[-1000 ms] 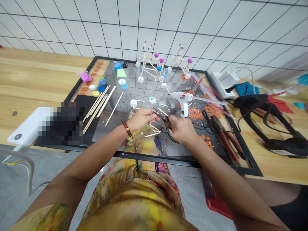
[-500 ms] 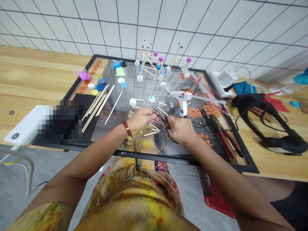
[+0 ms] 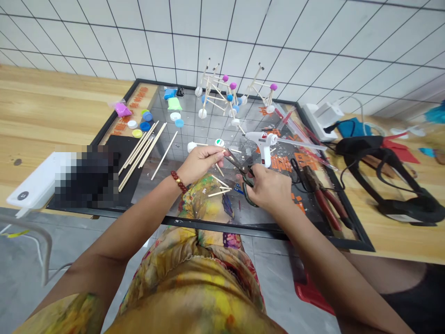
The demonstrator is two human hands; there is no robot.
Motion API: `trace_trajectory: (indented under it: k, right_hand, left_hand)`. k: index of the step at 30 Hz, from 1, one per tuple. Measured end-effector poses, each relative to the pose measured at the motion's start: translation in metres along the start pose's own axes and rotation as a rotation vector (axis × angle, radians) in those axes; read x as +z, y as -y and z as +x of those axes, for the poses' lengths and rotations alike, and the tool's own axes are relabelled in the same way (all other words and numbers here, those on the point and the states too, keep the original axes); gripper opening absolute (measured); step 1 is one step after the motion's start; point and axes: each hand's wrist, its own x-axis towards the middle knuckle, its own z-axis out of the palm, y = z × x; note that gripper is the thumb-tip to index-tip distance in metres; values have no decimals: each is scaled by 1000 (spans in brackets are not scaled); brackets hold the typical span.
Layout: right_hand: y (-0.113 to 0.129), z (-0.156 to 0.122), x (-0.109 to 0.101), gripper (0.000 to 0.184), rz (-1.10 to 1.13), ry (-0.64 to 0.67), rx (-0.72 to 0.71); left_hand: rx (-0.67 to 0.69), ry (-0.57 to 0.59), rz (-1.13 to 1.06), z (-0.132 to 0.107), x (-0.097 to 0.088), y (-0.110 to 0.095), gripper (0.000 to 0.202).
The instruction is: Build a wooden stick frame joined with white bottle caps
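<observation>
We have bright, even light across the scene, with only a soft shadow beneath the right hand (image 3: 269,188). Faint glare and reflections lie on the glass sheet (image 3: 205,125). The grid of the tiled wall (image 3: 222,32) bows and fans out toward the frame edges, a teal scrap (image 3: 436,113) at the right edge looks soft, and a coarse pixelated patch (image 3: 86,176) obscures the left side.

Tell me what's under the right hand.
The right hand grips scissors above a glass panel; whatever lies directly beneath the palm is covered.
</observation>
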Motion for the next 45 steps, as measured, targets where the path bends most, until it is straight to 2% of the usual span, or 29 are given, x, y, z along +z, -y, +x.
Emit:
trace_trajectory:
  k: [7,18,23,27,32,40,45]
  right_hand:
    - [13,5,-5,48,-25,-38,15]
    - [22,15,-2,50,-17,-90,11]
    - [18,17,2,43,-25,-44,3]
    - [12,16,11,35,3,-45,-27]
    - [7,17,16,45,35,-162,41]
    - [16,16,10,46,50,-131,-19]
    - [18,16,11,46,55,-109,-17]
  left_hand:
    - [21,-46,28,0,3,5,13]
    - [-145,-19,-119,-5,11,-1,27]
    - [-159,-4,-78,-6,11,-1,27]
    - [-115,31,-51,-7,10,0,27]
    - [-55,14,-60,-3,6,4,39]
    - [207,28,297,-2,-1,6,38]
    - [217,59,302,-2,-1,11,33]
